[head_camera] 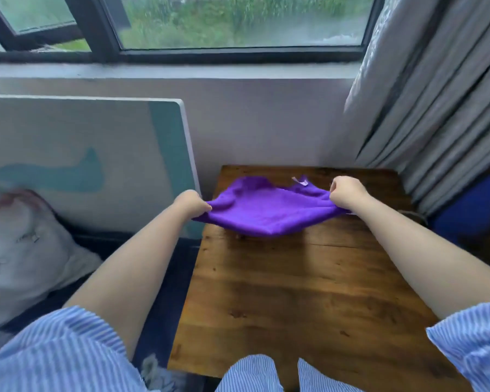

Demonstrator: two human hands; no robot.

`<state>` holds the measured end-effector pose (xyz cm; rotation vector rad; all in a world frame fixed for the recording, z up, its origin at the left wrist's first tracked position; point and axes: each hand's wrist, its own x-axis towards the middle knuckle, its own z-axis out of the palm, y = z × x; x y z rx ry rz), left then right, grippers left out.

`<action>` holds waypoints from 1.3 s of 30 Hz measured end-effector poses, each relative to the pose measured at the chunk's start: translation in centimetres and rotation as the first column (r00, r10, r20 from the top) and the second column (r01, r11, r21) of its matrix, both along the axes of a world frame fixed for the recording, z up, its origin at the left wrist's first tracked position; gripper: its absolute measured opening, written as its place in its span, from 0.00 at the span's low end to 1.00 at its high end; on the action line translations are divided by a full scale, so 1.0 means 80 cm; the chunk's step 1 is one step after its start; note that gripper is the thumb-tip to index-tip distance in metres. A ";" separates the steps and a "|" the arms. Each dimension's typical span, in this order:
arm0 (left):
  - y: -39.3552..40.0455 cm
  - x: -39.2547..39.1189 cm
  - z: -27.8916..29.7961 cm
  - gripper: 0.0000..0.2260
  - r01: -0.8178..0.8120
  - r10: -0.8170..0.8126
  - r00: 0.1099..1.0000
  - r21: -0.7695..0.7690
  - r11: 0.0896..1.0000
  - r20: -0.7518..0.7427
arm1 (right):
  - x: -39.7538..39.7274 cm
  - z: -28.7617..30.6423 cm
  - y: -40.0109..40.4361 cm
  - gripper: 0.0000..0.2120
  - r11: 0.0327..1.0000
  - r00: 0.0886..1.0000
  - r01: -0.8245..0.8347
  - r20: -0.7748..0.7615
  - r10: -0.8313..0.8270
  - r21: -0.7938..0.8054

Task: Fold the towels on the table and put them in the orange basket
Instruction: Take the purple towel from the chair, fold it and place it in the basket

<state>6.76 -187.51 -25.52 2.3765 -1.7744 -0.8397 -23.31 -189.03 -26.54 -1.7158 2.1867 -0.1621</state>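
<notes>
Both hands are up at the far end of the counter (309,292), a purple towel (269,210) stretched between them. The left hand (191,205) has its fingers curled tight on the towel's left end, out past the counter's left edge; the right hand (347,193) grips the right end near the far right corner. The middle sags onto the wood, with a small tag at the far edge. To fold well, I'd say keep it taut, match the corners, then lay it flat. No orange basket in view.
</notes>
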 end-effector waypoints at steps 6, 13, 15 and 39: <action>0.072 -0.011 -0.113 0.10 0.122 -0.153 0.986 0.326 0.938 0.072 | -0.011 -0.137 0.107 0.13 0.941 0.999 0.022 0.019 -0.030 0.338; 0.132 -0.004 -0.205 0.15 0.224 -0.390 0.904 0.587 0.778 0.173 | -0.029 -0.215 0.199 0.14 0.863 0.990 0.059 0.082 -0.115 0.501; 0.139 0.000 -0.217 0.14 0.255 -0.464 0.870 0.653 0.713 0.167 | -0.032 -0.221 0.208 0.15 0.848 0.990 0.053 0.085 -0.115 0.527; 0.006 -0.054 -0.235 0.12 0.229 -0.337 0.894 0.346 0.910 0.294 | -0.001 -0.219 0.054 0.12 0.960 0.994 -0.097 -0.021 0.107 0.264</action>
